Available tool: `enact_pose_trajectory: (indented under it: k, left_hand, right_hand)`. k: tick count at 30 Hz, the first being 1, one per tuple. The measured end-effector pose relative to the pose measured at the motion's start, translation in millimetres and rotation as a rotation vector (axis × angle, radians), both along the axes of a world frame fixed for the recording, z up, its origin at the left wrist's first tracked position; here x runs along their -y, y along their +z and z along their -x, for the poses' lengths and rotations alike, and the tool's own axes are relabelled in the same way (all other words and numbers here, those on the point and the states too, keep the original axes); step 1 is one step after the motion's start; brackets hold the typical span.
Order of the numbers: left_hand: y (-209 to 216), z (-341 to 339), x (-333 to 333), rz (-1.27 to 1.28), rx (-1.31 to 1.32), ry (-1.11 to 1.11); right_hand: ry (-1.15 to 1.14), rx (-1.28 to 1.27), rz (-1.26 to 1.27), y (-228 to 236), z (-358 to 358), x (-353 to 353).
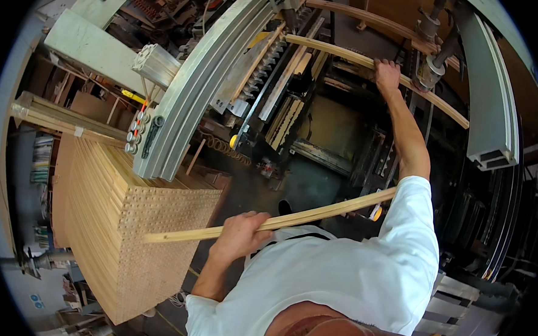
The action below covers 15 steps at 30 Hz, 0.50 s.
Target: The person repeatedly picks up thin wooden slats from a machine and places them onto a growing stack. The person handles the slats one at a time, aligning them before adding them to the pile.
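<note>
My left hand (240, 234) is wrapped round a long pale wooden strip (327, 212) held across my body. One end of this strip shows beside the stacked wood, and the other reaches toward my right upper arm. Stretched far forward, my right hand (387, 75) has its fingers closed over a second wooden strip (336, 48). That strip spans the machine (336, 156), its right end lying near the grey metal beam (489, 88). The undersides of both grips are hidden.
A large stack of wooden strips (162, 241) stands at my left, its drilled ends facing me. Above it arches a metal rail (216, 74) with a row of round knobs. Clamp cylinders (431, 73) hang at the far right. Another wooden strip (362, 15) lies farther back.
</note>
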<state>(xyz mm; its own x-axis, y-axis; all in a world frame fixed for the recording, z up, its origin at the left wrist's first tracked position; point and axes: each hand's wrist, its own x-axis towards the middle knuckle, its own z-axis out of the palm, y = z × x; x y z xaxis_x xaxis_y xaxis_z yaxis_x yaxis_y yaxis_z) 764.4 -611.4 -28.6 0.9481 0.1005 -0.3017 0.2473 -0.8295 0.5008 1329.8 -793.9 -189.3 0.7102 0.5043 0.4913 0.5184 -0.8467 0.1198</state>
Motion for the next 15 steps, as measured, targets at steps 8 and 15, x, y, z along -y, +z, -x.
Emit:
enact_pose_trajectory:
  k: [8,15]
  left_hand:
    - [26.3,26.7,-11.3,0.098,-0.066,0.250]
    - [50.8,67.5,-35.3,0.225,-0.037,0.492]
  right_hand:
    - [0.022,-0.056,0.004,8.8,1.2,-23.8]
    - [-0.008,-0.103,0.037,13.0,3.2,-28.2]
